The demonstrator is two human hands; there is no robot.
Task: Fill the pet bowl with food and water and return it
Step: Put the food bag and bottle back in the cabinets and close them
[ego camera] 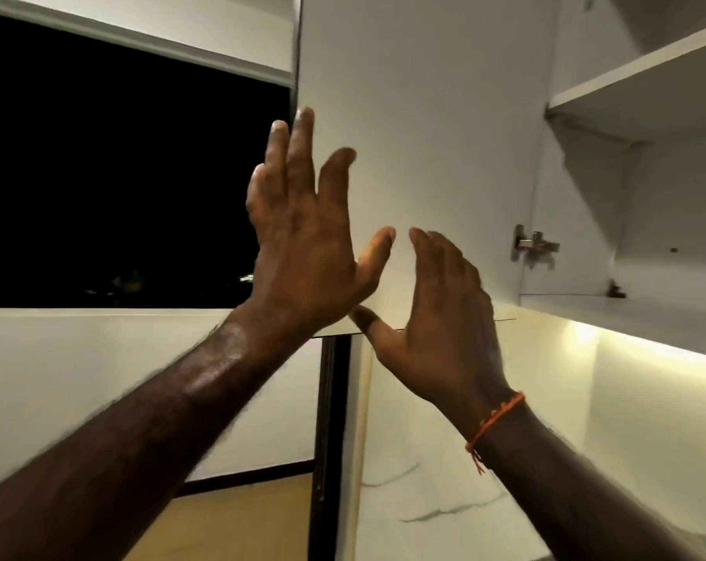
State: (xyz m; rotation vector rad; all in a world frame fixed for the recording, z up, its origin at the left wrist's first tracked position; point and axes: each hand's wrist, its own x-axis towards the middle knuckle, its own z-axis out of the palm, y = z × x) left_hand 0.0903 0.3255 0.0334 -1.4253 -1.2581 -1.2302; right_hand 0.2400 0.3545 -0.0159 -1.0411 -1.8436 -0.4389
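Fingers (298, 155) straight and spread on left hand (302, 236), laid against open cabinet door (424, 115); right hand (436, 313) loosely open at door's lower edge, holding nothing. No pet bowl, food or water in view. Probably early: still searching. Bare shelf (643, 70) behind; dark window (120, 176) left.

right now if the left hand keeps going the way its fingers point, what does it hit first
Most likely the open white cabinet door. The left hand is raised with straight fingers at the door's left edge; depth is unclear, so contact cannot be confirmed.
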